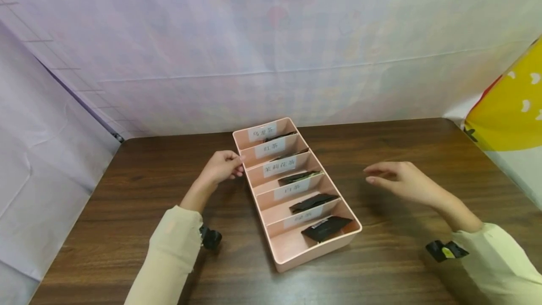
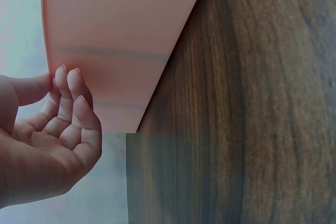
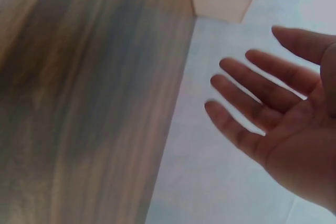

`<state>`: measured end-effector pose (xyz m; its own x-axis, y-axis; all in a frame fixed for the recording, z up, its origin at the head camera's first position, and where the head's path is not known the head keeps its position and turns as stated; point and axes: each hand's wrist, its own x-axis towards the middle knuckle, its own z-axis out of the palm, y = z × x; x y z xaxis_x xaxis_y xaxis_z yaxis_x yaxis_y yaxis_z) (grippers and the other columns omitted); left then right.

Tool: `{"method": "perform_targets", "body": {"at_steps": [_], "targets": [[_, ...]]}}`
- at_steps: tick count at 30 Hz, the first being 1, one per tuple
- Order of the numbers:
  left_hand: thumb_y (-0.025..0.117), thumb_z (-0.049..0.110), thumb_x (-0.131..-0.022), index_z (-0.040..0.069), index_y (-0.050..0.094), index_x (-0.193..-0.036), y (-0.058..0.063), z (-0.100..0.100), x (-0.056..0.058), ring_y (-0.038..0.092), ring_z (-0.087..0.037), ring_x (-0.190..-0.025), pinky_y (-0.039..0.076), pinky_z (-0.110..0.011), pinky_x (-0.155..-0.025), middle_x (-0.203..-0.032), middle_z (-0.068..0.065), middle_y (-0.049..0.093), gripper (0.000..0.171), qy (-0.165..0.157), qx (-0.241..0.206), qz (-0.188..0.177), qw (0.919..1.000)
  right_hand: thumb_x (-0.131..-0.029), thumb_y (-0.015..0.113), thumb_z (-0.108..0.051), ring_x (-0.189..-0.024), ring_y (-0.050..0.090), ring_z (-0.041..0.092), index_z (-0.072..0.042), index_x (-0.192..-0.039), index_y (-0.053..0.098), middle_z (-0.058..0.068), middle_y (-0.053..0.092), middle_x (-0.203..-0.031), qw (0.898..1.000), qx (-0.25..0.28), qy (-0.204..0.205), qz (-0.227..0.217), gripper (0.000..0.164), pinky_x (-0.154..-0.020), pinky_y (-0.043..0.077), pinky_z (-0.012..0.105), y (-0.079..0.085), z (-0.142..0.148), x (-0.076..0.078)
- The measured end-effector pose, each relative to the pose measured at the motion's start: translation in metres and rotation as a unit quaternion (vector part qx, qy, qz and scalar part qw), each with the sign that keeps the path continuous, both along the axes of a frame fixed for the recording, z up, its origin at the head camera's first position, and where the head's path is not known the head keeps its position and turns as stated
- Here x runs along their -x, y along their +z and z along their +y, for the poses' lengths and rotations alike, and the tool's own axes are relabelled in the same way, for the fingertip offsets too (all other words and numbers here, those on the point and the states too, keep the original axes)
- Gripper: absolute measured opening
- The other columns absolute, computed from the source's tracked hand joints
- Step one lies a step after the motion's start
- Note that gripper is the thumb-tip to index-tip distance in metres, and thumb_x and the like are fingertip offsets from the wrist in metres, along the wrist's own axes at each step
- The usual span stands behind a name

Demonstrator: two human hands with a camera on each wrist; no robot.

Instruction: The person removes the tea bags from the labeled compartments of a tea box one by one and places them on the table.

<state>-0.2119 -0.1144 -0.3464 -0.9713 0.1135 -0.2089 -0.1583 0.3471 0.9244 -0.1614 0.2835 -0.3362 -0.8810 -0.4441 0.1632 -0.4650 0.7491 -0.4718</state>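
Observation:
A long pink divided box stands on the wooden table, angled away from me. Several compartments run along it, each divider bearing a white label with dark writing. Black packets lie inside, such as the flat packet in the nearest compartment and another packet in the one behind. At the box's left rim, my left hand pinches the edge with the thumb on top and fingers curled below against the outer side wall. My right hand hovers right of the box, fingers loosely extended and holding nothing.
The brown wooden table reaches back to a pale patterned cloth hanging behind it. Yellow fabric hangs at the right. Black straps are worn near both sleeves.

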Motion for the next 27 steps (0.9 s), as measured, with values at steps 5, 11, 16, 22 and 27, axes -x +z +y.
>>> {"method": "perform_targets", "body": {"at_steps": [5, 11, 16, 22, 27], "targets": [[0.052, 0.012, -0.094, -0.003, 0.054, -0.083, 0.0, 0.0, -0.001, 0.056, -0.008, -0.055, 0.047, -0.025, -0.057, -0.064, -0.002, 0.055, 0.018, -0.002, -0.001, 0.0, 1.0, -0.086, 0.065, -0.014, -0.083, 0.061, 0.007, -0.009, -0.105, 0.066, 0.002, 0.068, -0.096, 0.999, 0.022, 0.046, 0.005, 0.02, -0.066, 0.049, 0.027, 0.013, -0.009, -0.01], [0.051, 0.013, -0.094, -0.003, 0.054, -0.085, 0.001, 0.001, -0.001, 0.056, -0.008, -0.055, 0.047, -0.024, -0.057, -0.064, -0.001, 0.055, 0.019, 0.0, 0.001, -0.004, 1.0, -0.082, 0.068, -0.009, -0.087, 0.063, 0.011, -0.014, -0.105, 0.065, -0.001, 0.067, -0.1, 0.99, 0.039, 0.132, 0.027, 0.025, -0.07, 0.051, 0.029, 0.022, -0.022, -0.02], [0.051, 0.012, -0.094, -0.004, 0.054, -0.086, 0.001, 0.001, 0.0, 0.055, -0.008, -0.055, 0.045, -0.022, -0.055, -0.064, -0.001, 0.056, 0.019, -0.001, -0.012, -0.01, 0.9999, -0.08, 0.07, -0.008, -0.088, 0.063, 0.011, -0.011, -0.106, 0.064, -0.001, 0.067, -0.098, 0.978, 0.048, 0.202, 0.019, 0.026, -0.071, 0.05, 0.027, 0.025, -0.034, -0.028], [0.051, 0.012, -0.095, -0.003, 0.054, -0.085, 0.002, 0.001, -0.001, 0.056, -0.008, -0.055, 0.045, -0.021, -0.053, -0.064, -0.001, 0.055, 0.018, 0.001, -0.015, -0.018, 0.9997, -0.079, 0.07, -0.005, -0.087, 0.062, 0.012, -0.01, -0.106, 0.064, 0.0, 0.065, -0.098, 0.963, 0.071, 0.259, 0.005, 0.028, -0.071, 0.05, 0.025, 0.025, -0.045, -0.035], [0.051, 0.012, -0.095, -0.002, 0.054, -0.084, 0.002, 0.001, -0.001, 0.056, -0.008, -0.055, 0.045, -0.022, -0.054, -0.064, -0.002, 0.056, 0.018, -0.001, -0.016, -0.02, 0.9997, -0.079, 0.07, -0.007, -0.085, 0.06, 0.011, -0.013, -0.108, 0.064, -0.001, 0.064, -0.098, 0.957, 0.081, 0.279, -0.006, 0.03, -0.07, 0.049, 0.026, 0.022, -0.05, -0.04]]}}
